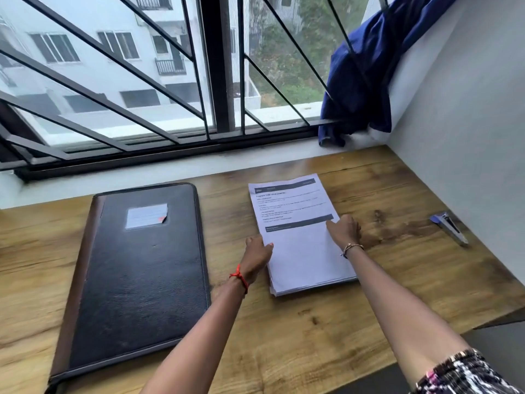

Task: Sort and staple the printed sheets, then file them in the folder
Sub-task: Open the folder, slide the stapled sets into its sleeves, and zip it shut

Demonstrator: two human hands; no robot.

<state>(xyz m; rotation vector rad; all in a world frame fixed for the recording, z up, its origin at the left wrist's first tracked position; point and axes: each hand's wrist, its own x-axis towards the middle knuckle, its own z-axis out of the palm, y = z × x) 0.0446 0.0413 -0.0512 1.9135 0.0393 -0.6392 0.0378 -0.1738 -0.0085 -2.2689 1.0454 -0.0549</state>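
Folder [136, 268] left of sheets [301, 237], stapler [449, 227] right.

printed sheets [301, 240]: a squared white stack, flat on the worktop [312, 322], long edges running roughly 12 to 6 o'clock, top page printed with dark header bands and text on its far half, near half blank. the left hand [257, 253] sets its thumb on the stack's 9 o'clock edge; the right hand [345, 230] meets its 3 o'clock edge. folder [136, 280]: black, leather-grained, closed, flat, at 9 o'clock of the sheets, with a pale label [146, 216] near its far end. stapler [449, 227]: blue and metal, well apart at 3 o'clock.
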